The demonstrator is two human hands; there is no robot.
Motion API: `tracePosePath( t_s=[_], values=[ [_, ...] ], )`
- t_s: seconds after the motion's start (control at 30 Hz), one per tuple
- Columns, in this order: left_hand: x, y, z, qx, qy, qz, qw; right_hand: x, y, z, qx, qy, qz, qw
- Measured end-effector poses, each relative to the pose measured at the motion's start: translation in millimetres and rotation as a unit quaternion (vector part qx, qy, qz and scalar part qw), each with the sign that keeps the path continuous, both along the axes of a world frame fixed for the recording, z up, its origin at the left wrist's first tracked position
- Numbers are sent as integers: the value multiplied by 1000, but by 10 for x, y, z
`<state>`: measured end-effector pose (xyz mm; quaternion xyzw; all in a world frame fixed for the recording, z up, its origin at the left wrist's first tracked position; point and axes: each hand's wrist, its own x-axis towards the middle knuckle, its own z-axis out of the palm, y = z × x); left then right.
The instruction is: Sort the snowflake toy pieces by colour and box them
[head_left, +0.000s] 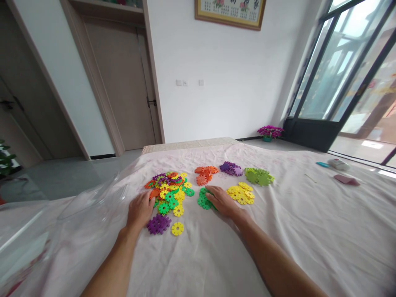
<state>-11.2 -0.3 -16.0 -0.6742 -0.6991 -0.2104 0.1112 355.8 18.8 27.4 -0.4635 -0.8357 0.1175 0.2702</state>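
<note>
A mixed heap of plastic snowflake discs in green, yellow, orange and purple lies on the cloth. At its left edge my left hand has its fingers closed on an orange snowflake disc. My right hand reaches over a small pile of green snowflake discs, fingers bent together onto the pieces; its fingertips are partly hidden. Just right of that hand sits a yellow pile. Purple discs and a single yellow disc lie in front of the heap.
Behind are orange, purple and light green piles. A clear plastic container stands at left. At the right edge lie a pinkish folded item and a whitish packet. A pale cloth covers the table.
</note>
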Motion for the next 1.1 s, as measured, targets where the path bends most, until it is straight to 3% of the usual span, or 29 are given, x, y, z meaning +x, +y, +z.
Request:
tracePosePath(
  t_s=[0.1,0.23,0.33,0.6,0.83,1.1],
  values=[
    [1,3,4,-3,2,4,1000,-82,-77,43,1,-26,40,999],
    [-2,12,-3,0,1,3,1000,-160,-18,107,10,-18,-17,1000],
    [-3,16,-8,3,-4,3,1000,-348,129,144,5,-25,-57,998],
    [-3,14,-6,3,-13,1,1000,-962,611,128,-27,-138,-63,988],
    [4,19,10,-3,-12,3,1000,-1012,714,45,-31,-145,-82,986],
    [28,4,25,-2,-20,8,1000,-1005,812,101,-74,-153,-78,982]
  ],
)
